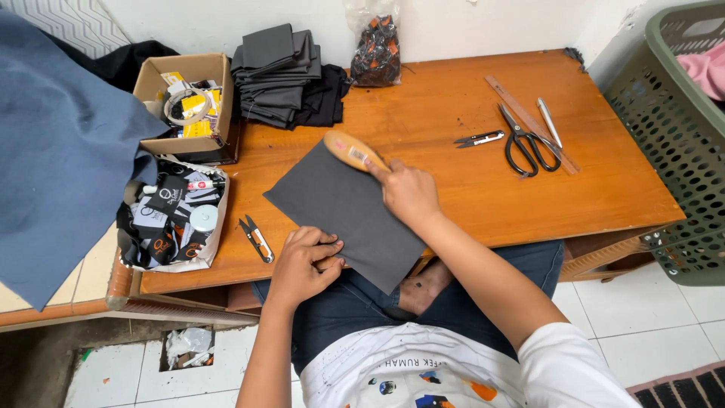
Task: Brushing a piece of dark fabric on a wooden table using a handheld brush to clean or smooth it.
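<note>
Standing over this setup, starting at the far left: a big blue cloth (53, 143) drapes over the edge, then a cardboard box (189, 102) of tape rolls and yellow bits, and below it a white bag (177, 219) stuffed with black tags. A small thread snip (257, 239) lies on the wooden counter (453, 113) just right of that bag.

Then the action. The left hand (302, 264) lies fingers-down, not fisted, pinning the near corner of a dark grey fabric piece (340, 211). The piece lies flat on the counter's front edge, its lower corner hanging off toward the person's lap. It sits diamond-wise, long axis running from upper left to lower right, one corner pointing away toward the folded stack of dark fabric (283, 75) at the back.

The right hand (408, 193) is closed around the handle of a wooden brush (351, 149), whose head rests on the far corner of the piece, pointing up and left. By my guess the brushing is mid-way; I can't see lint either way, so hard to call how much is left. Only one piece is out and the stack looks untouched.

Further right: a plastic bag of dark bits (375, 49), another snip (479, 139), black scissors (529, 143), a wooden ruler (529, 121), a pen (549, 121), and a green laundry basket (672, 128) off the end.
</note>
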